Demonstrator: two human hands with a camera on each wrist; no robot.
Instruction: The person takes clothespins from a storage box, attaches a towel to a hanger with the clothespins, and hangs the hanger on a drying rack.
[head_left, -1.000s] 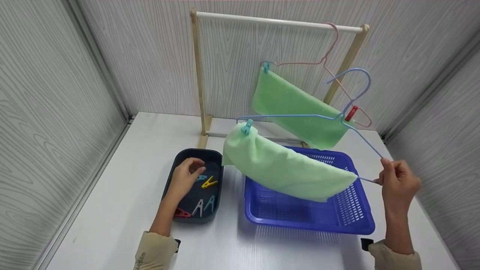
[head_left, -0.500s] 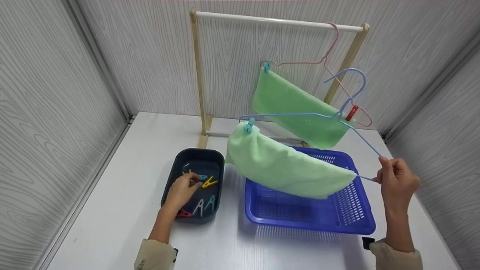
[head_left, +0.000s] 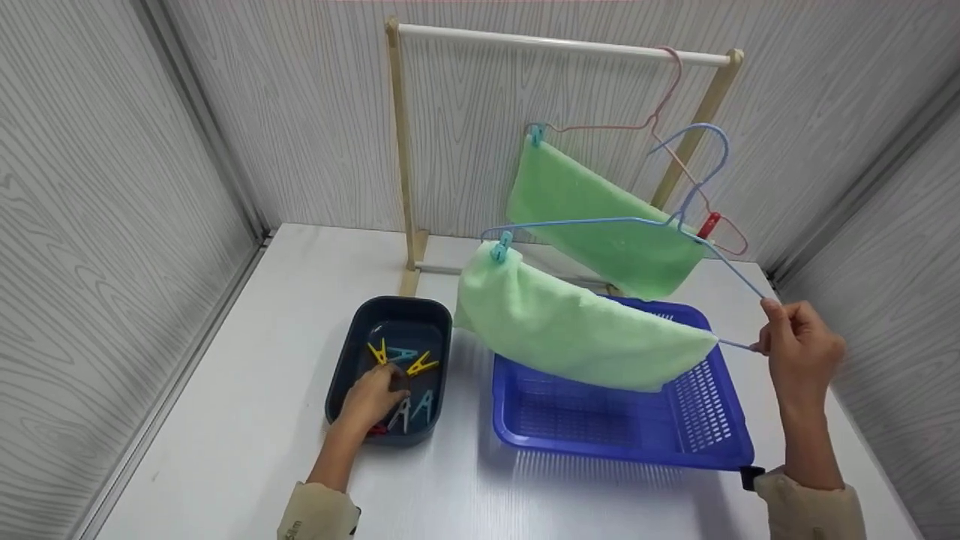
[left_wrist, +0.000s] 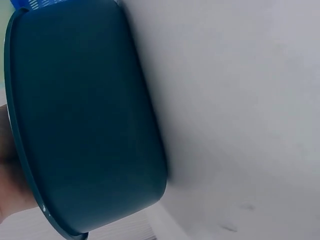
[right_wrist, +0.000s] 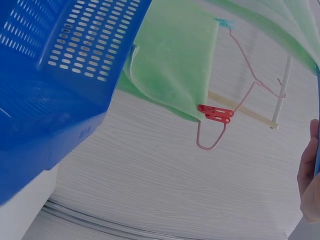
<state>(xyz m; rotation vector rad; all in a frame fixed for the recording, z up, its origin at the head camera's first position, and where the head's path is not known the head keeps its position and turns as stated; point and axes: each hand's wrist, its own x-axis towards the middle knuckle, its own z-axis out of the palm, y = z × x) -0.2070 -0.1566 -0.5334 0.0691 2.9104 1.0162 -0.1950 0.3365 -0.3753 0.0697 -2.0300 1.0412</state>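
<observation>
My right hand [head_left: 801,356] grips the blue hanger [head_left: 577,221] by its right end, with the hook up. A pale green towel [head_left: 577,330] hangs over its lower wire, held at the left corner by a teal clothespin [head_left: 502,247]. Inside the dark tray [head_left: 335,390], my left hand [head_left: 371,397] reaches down among loose clothespins, thumb and fingers apart. Just right of its fingertips lie a white clothespin [head_left: 402,414] and a blue one. Beyond the hand are a yellow clothespin [head_left: 422,364], another yellow one and a teal one. A red clothespin is mostly hidden beneath the hand.
A rack [head_left: 562,43] stands at the back with a pink hanger [head_left: 600,127] on its bar. This carries a green towel [head_left: 607,225], pinned with a teal and a red clothespin [right_wrist: 216,113]. A blue basket [head_left: 622,454] sits below the held towel.
My left hand has lowered into the tray and shifted toward its near end, uncovering a yellow clothespin. My right hand has raised the blue hanger slightly.
</observation>
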